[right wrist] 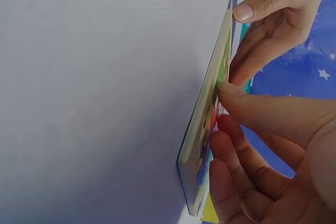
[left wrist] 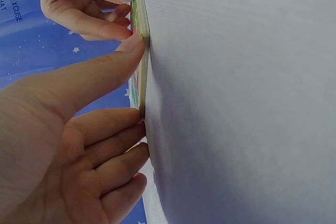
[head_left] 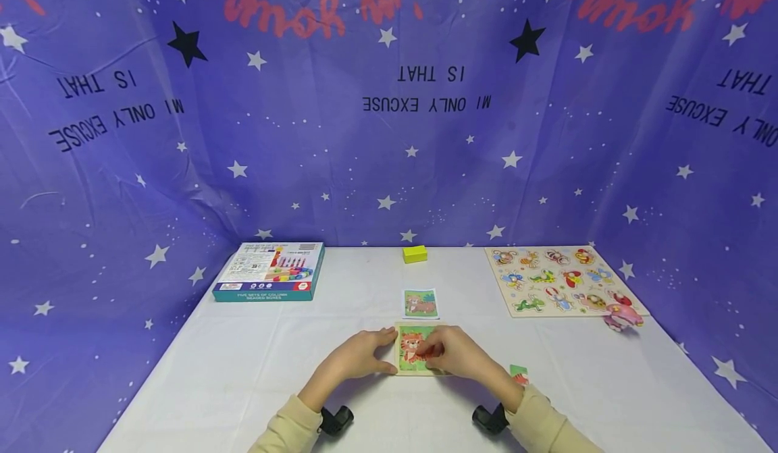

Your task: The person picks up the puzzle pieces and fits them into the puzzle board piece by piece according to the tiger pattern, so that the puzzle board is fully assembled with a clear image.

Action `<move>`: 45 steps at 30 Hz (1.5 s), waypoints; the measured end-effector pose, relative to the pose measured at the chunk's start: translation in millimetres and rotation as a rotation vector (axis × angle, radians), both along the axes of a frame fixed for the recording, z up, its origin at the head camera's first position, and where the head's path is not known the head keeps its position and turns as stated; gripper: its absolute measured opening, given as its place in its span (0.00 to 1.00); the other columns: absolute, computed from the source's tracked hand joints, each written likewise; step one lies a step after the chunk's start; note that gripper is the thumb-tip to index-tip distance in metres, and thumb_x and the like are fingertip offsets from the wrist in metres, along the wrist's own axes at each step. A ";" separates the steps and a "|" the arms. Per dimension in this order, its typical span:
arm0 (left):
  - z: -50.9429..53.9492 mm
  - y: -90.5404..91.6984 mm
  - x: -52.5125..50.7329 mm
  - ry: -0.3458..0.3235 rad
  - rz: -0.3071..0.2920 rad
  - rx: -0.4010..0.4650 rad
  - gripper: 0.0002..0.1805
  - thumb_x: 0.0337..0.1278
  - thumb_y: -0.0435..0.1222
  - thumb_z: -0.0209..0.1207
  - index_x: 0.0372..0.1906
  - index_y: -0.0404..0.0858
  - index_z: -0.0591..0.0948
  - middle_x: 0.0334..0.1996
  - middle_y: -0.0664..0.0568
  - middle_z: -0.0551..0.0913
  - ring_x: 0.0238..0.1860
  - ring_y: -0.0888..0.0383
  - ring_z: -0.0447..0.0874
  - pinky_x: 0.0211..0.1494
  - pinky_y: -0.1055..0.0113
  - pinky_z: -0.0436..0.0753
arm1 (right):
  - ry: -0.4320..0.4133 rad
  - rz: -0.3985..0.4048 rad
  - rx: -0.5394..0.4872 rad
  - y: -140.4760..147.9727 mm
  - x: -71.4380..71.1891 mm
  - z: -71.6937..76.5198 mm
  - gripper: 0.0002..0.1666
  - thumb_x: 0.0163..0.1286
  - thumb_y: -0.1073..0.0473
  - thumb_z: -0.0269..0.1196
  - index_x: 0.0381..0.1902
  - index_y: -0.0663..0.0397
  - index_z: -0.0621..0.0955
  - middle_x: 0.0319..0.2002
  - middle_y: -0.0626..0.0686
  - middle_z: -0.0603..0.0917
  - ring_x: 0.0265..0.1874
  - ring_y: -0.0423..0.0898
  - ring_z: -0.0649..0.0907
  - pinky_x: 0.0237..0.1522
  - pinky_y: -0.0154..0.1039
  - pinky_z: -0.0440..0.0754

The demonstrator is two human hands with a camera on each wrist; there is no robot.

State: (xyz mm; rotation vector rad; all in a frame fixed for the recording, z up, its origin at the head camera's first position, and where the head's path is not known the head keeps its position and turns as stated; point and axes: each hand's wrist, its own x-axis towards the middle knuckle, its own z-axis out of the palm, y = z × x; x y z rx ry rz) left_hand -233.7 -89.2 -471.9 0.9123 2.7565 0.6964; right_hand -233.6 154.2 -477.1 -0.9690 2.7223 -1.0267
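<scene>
A small wooden puzzle board point(head_left: 397, 350) with a red tiger picture on green lies flat on the white table. My left hand point(head_left: 360, 354) rests along its left side, thumb near the front corner and fingers farther back; in the left wrist view the thumb point(left wrist: 100, 77) touches the board's edge. Over the board's right half, my right hand point(head_left: 452, 353) has its thumb and fingertips on a green and red puzzle piece point(right wrist: 216, 94), largely hidden by them. Another tiger piece point(head_left: 519, 373) lies near the right forearm. Behind the board is a picture card point(head_left: 421, 304).
A yellow block point(head_left: 415, 254) stands at the back. To the left lies a boxed bead set point(head_left: 267, 272). On the right sit an insect puzzle board point(head_left: 550, 281) and a pink toy figure point(head_left: 623, 316) at its front corner. A purple star-patterned cloth point(head_left: 389, 169) surrounds the table.
</scene>
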 end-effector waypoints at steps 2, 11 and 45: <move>0.0 0.2 0.2 -0.002 0.002 0.000 0.40 0.48 0.49 0.70 0.64 0.32 0.73 0.65 0.44 0.72 0.66 0.49 0.69 0.69 0.56 0.67 | -0.003 0.001 0.000 0.5 -0.9 -0.1 0.11 0.53 0.69 0.72 0.35 0.53 0.88 0.28 0.43 0.82 0.22 0.34 0.74 0.24 0.30 0.76; -0.2 0.4 1.1 0.004 -0.004 0.002 0.39 0.48 0.48 0.70 0.64 0.32 0.73 0.64 0.43 0.72 0.66 0.48 0.69 0.69 0.56 0.67 | -0.022 0.015 0.001 1.4 -3.0 1.3 0.07 0.53 0.68 0.72 0.29 0.51 0.87 0.26 0.42 0.82 0.23 0.33 0.75 0.26 0.29 0.76; -0.3 0.3 1.3 -0.023 0.004 0.003 0.41 0.48 0.48 0.70 0.65 0.32 0.72 0.66 0.45 0.71 0.67 0.49 0.67 0.70 0.56 0.66 | 0.007 -0.005 0.043 88.5 25.0 17.0 0.17 0.58 0.59 0.72 0.46 0.52 0.85 0.41 0.47 0.85 0.38 0.46 0.81 0.35 0.39 0.81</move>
